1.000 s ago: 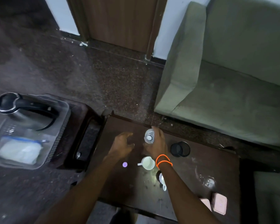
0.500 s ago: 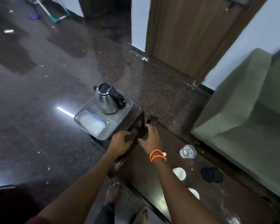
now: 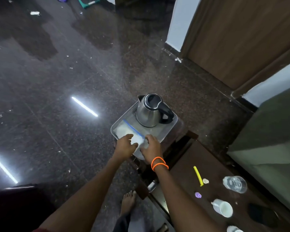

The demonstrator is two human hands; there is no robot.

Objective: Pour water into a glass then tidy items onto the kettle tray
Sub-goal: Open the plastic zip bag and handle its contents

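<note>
— On the small stand by the dark floor, what sat in the clear tray (image 3: 172, 127)?

— A steel kettle (image 3: 148, 113) with a black handle stood upright at the far end. Nearer the person lay a zip bag (image 3: 124, 130) of something white, with a blue seal strip along its top edge.

— And the hands?

— Both reached over the near edge of the tray. The left hand (image 3: 125, 145) was spread, fingers over the near part of the bag. The right hand (image 3: 151, 148), with two orange bands (image 3: 158, 163) on its wrist, came down just beside it, fingers curled at the bag's right corner. They were close together, a narrow gap between them. Whether either had actually pinched the bag, I could not tell; the fingers looked loose rather than clenched.

— Where was the glass?

— Well apart from the tray, on the dark wooden table (image 3: 182, 166) at the lower right. The clear glass (image 3: 235, 184) stood upright near the sofa-side edge; it seemed to hold water. Near it lay a yellow strip (image 3: 198, 175) with a small pale round piece (image 3: 205, 181) at its end, a little purple cap (image 3: 198, 195), and a white cup (image 3: 223, 208) with a spoon in it.

— Anything else?

— A bare foot (image 3: 128, 200) showed on the floor between the arms.
</note>
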